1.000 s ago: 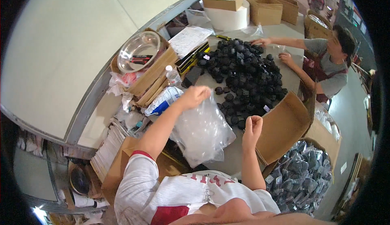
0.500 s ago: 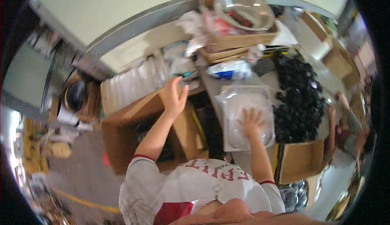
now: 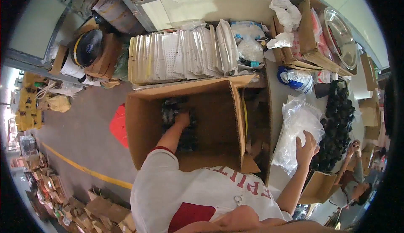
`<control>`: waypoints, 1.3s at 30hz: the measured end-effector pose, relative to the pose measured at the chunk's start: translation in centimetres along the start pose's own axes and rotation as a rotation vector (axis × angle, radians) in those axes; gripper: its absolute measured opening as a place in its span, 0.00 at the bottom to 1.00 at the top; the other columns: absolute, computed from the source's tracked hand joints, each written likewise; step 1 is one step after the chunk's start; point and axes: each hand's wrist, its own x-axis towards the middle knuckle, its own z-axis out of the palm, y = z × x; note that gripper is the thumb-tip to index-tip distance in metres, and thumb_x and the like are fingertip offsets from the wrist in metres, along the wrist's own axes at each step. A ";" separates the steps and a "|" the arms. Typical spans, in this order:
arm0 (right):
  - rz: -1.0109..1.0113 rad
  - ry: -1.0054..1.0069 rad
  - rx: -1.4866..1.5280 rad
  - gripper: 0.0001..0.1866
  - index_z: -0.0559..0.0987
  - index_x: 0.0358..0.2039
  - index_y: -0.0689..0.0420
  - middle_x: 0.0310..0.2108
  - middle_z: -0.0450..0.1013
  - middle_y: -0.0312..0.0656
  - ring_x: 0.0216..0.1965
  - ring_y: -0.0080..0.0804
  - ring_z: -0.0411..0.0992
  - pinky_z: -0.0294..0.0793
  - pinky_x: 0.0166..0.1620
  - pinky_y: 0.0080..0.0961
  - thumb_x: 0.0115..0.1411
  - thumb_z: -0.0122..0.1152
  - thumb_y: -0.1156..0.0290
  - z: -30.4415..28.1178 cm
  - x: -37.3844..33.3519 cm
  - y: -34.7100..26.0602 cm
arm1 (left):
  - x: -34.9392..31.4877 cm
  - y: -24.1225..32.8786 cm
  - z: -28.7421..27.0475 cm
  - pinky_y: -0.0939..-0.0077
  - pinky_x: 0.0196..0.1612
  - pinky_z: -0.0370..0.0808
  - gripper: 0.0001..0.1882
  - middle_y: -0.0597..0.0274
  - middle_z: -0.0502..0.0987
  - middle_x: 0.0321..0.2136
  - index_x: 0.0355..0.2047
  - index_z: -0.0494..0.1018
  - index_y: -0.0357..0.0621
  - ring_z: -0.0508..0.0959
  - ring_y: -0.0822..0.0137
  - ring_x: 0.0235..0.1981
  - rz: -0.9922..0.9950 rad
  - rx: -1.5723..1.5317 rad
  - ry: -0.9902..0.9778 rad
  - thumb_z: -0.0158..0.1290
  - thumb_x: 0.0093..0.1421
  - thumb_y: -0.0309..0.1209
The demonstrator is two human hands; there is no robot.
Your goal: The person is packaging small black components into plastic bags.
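Head view: left hand (image 3: 182, 118) deep in carton (image 3: 216, 128), at dark bagged pieces (image 3: 187, 141); its grip I cannot tell.
Right hand (image 3: 307, 146): fingers loosely spread, seemingly touching clear bags (image 3: 298, 117) on table (image 3: 276, 112).
Clear bags: likely light, limp, slippery; best pinched by an edge.

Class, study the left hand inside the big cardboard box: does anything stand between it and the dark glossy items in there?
Nothing visible does: the left hand reaches through the open top of the cardboard box, right by the dark glossy items. Shadow hides whether its fingers touch them.
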 end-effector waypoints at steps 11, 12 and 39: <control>-0.114 -0.018 0.151 0.18 0.75 0.42 0.55 0.44 0.72 0.44 0.49 0.44 0.67 0.58 0.55 0.43 0.52 0.61 0.64 1.4 -5.2 -4.6 | 3.0 2.0 -6.6 0.53 0.47 0.71 0.19 0.47 0.64 0.54 0.49 0.68 0.42 0.66 0.50 0.55 0.031 0.268 -0.117 0.42 0.58 0.32; -0.123 -0.021 0.156 0.17 0.75 0.42 0.55 0.43 0.72 0.45 0.49 0.44 0.67 0.58 0.54 0.42 0.51 0.61 0.64 1.3 -5.4 -4.7 | 3.0 2.2 -6.1 0.53 0.47 0.71 0.19 0.47 0.64 0.54 0.49 0.68 0.42 0.66 0.50 0.55 0.047 0.271 -0.113 0.42 0.58 0.32; 0.238 0.256 0.404 0.22 0.73 0.45 0.53 0.40 0.71 0.52 0.42 0.52 0.70 0.71 0.43 0.41 0.47 0.49 0.80 7.8 1.2 8.5 | -13.5 36.6 -17.7 0.66 0.49 0.72 0.23 0.55 0.74 0.44 0.49 0.67 0.36 0.76 0.62 0.44 0.360 -1.673 -1.034 0.48 0.53 0.33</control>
